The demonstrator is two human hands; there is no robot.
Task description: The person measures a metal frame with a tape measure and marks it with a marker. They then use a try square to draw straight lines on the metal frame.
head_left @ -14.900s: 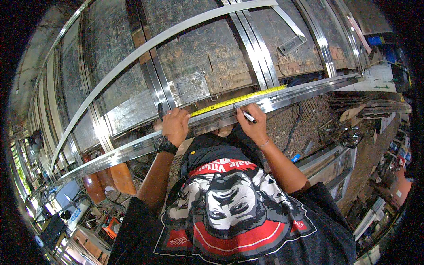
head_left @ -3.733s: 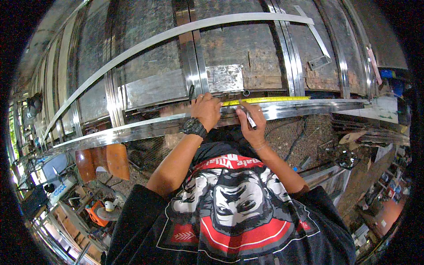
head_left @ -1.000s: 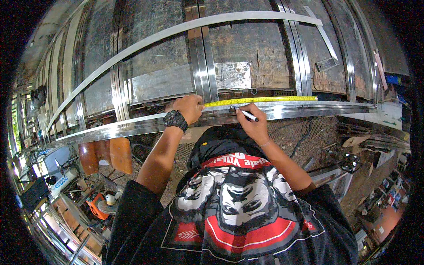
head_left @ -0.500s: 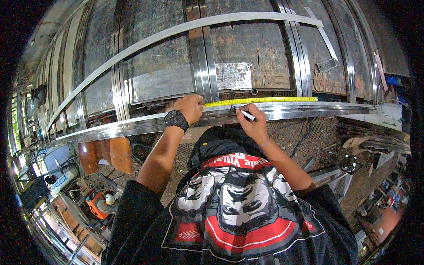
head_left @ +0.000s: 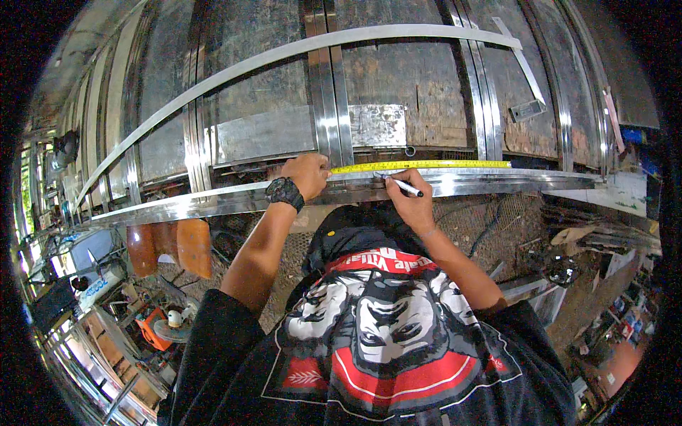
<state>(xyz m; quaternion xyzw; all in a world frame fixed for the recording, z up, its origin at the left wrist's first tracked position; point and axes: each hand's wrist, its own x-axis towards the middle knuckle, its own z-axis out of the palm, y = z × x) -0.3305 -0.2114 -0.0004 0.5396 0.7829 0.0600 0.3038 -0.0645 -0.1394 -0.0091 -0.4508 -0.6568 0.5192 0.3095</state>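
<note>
My left hand (head_left: 307,175), with a black watch on its wrist, grips the left end of a yellow tape measure (head_left: 419,166). The fingers hide that end, so I cannot see whether a case is in them. From there the tape lies stretched to the right along a shiny metal bar (head_left: 490,184) at the near edge of the work table. My right hand (head_left: 412,206) pinches a white marker (head_left: 406,187) with a black end. Its tip is close to the bar, just below the tape; whether it touches is too small to tell.
A long flat metal strip (head_left: 398,30) crosses the table's far side, near a metal square (head_left: 527,110). Shiny metal rails (head_left: 327,106) run away from me over dark boards. Left on the ground are an orange power tool (head_left: 153,328) and a brown curved piece (head_left: 190,247).
My right hand has shifted slightly right with the marker. My left hand keeps its hold at the tape's left end. The view has tilted a little.
</note>
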